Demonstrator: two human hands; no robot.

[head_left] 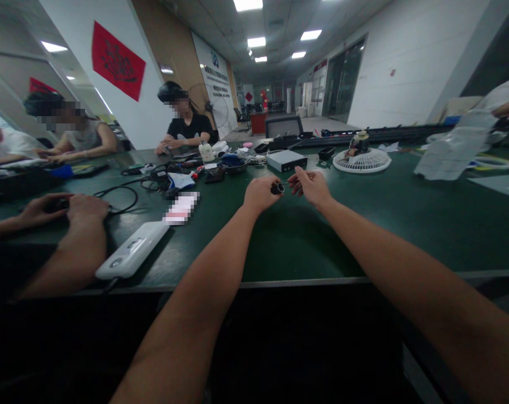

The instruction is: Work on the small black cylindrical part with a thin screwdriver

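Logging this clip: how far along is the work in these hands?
Nothing clearly looks finished. In hand: the left hand pinches a small black cylindrical part, the right hand beside it. Still lying out: tangled black cables and a grey metal box on the dark green table.

overhead ceiling panels give even, bright light; faint glare on green table, soft shadows, strong fisheye bending at edges, near foreground almost black.
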